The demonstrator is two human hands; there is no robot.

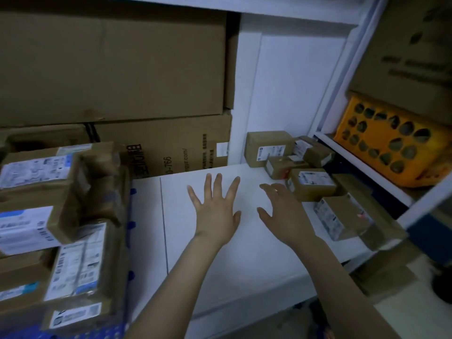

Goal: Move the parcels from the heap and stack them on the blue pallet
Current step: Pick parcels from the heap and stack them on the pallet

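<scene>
Two hands: left hand [216,211], right hand [281,211], both spread, empty.
Nearest parcel [311,183]: probably just beyond right hand.

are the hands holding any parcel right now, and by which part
Nothing is held: the left hand and right hand are open, fingers spread, above the white surface.

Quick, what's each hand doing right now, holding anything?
Left hand: open, fingers spread, holding nothing.
Right hand: open, empty, reaching toward the parcels.
</scene>
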